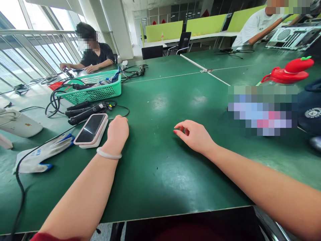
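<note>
My left hand (117, 131) rests on the green table (160, 160) as a loose fist, fingers curled under, with nothing seen in it. A pale bangle sits on its wrist. Just left of it lies a phone (90, 129) on a white block. My right hand (194, 135) rests on the table's middle, fingers loosely curled and partly apart, red nails showing, holding nothing.
A green basket (92, 87) of cables and black tools (85, 112) stand at far left. White gloves (40, 154) and a black cable lie near left. A red-lidded bottle (288, 73) and a dark cap (311, 107) stand right. Two other people sit at the far side.
</note>
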Available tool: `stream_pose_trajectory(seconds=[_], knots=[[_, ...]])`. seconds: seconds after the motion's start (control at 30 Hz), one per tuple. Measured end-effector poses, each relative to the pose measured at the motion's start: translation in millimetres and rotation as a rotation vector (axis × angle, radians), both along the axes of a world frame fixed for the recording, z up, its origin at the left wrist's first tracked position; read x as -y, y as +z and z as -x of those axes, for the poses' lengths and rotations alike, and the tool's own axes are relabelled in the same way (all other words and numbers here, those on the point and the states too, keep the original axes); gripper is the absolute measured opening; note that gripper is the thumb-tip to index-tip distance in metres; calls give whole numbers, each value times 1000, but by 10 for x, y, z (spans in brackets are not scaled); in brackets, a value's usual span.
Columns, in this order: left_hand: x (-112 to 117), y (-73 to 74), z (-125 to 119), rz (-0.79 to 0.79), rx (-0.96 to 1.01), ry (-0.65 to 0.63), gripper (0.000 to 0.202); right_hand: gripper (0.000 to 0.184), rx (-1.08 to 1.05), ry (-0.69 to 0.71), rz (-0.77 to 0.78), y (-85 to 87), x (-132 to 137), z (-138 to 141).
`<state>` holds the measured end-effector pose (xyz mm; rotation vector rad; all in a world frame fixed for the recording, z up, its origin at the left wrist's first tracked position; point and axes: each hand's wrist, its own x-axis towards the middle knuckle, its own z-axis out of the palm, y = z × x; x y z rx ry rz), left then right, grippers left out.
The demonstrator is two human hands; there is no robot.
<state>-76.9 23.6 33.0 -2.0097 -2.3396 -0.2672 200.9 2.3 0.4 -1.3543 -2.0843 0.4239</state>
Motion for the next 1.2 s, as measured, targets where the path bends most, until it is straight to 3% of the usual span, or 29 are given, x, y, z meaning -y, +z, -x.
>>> stream_pose_trajectory(seconds=[0.23, 0.4, 0.5, 0.67, 0.77, 0.97, 1.07, 1.2], knots=[[-64, -47, 123, -28, -135, 53, 30, 19, -13, -5, 19, 15, -1, 5], [-102, -105, 174, -117, -91, 38, 32, 20, -2, -2, 23, 13, -9, 10], [-168, -164, 235, -145, 52, 42, 34, 20, -8, -2, 32, 6, -13, 10], [-298, -291, 308, -109, 489, 97, 36, 19, -19, 9, 14, -7, -9, 12], [-288, -340, 150, -88, 552, 5, 34, 18, -20, 40, 11, -27, -7, 33], [67, -210, -542, 147, 969, -459, 34, 20, 37, 151, 16, -112, -28, 77], [216, -107, -712, 173, 1041, -555, 33, 27, 73, 178, 33, -153, -39, 76], [223, -107, -693, 138, 1032, -536, 33, 28, 87, 193, 55, -177, -53, 81]])
